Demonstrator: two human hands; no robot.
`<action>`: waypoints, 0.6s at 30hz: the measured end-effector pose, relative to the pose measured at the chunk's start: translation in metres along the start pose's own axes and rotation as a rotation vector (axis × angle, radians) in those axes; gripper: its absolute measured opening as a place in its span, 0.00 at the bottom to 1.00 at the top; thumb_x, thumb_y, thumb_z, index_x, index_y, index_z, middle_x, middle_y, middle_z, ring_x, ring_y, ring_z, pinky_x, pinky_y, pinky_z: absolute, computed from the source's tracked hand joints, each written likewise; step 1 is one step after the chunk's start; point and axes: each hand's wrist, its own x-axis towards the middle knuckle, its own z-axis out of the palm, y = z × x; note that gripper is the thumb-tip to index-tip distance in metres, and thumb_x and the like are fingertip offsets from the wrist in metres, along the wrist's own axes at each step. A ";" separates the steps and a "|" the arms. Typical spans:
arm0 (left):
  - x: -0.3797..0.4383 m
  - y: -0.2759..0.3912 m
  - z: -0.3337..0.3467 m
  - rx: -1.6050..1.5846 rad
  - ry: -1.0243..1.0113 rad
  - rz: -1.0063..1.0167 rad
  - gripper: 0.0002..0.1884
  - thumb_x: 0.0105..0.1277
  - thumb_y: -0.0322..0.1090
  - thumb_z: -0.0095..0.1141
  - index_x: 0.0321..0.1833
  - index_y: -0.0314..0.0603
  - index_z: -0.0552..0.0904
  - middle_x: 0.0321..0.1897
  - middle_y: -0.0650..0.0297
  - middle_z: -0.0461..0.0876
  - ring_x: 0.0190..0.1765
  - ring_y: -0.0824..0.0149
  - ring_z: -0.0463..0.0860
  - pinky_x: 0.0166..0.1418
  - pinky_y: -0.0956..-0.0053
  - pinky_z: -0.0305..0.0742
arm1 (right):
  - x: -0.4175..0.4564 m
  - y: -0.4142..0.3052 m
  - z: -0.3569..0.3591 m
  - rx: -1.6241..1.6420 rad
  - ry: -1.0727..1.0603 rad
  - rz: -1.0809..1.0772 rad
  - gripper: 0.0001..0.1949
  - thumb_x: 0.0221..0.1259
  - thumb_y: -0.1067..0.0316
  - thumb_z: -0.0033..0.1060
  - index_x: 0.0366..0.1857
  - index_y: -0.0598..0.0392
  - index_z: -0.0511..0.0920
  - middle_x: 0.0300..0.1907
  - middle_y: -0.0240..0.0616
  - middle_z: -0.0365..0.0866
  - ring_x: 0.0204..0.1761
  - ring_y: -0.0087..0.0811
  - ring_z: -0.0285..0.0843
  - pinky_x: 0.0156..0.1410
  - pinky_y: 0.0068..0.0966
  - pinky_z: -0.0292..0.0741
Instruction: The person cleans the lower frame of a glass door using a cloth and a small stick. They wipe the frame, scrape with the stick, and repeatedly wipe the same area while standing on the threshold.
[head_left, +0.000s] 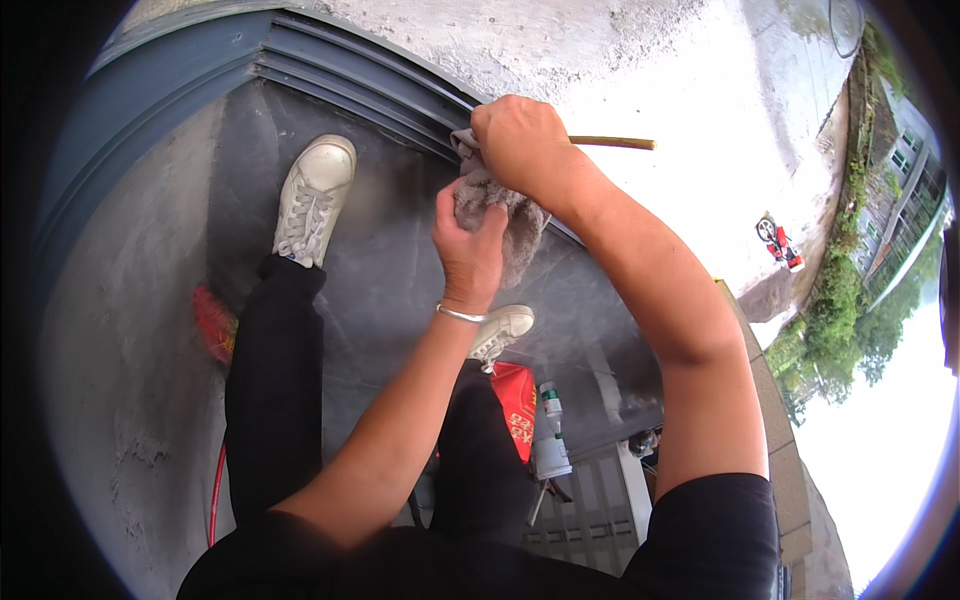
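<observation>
My right hand (523, 142) is closed around a thin wooden stick (613, 142), whose end sticks out to the right of the fist. Part of a grey-brown cloth (519, 240) comes out from under that fist, beside the ribbed dark metal frame (367, 82). My left hand (472, 247), with a silver bangle at the wrist, grips the same cloth just below, its thumb over the fabric. The fingers behind the cloth and the other end of the stick are hidden.
My white shoes (319, 172) stand on a dark, smooth surface. A red bag (514, 397), a plastic bottle (551, 401) and a white bucket (553, 457) are near my legs. A red hose (217, 495) runs at lower left. Outside, a red motorcycle (780, 244) stands on pale ground.
</observation>
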 end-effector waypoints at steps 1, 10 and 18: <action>0.004 0.003 -0.002 -0.007 0.008 0.011 0.18 0.61 0.25 0.58 0.54 0.35 0.73 0.45 0.64 0.78 0.46 0.73 0.76 0.53 0.76 0.73 | 0.004 -0.003 -0.003 0.003 0.000 0.007 0.05 0.51 0.67 0.58 0.23 0.54 0.80 0.26 0.45 0.81 0.33 0.45 0.82 0.36 0.37 0.78; 0.028 0.020 -0.023 -0.124 0.075 0.028 0.19 0.61 0.23 0.55 0.56 0.35 0.72 0.47 0.62 0.77 0.48 0.72 0.76 0.54 0.75 0.73 | 0.000 0.010 0.009 0.189 -0.074 0.210 0.07 0.50 0.70 0.56 0.30 0.56 0.84 0.28 0.52 0.82 0.34 0.52 0.81 0.41 0.41 0.78; 0.062 0.053 -0.039 -0.220 0.245 0.080 0.20 0.60 0.24 0.54 0.57 0.33 0.71 0.49 0.59 0.76 0.49 0.69 0.76 0.56 0.75 0.72 | 0.058 -0.021 0.010 0.276 0.001 0.174 0.06 0.49 0.70 0.56 0.29 0.52 0.84 0.32 0.49 0.83 0.38 0.50 0.82 0.44 0.39 0.78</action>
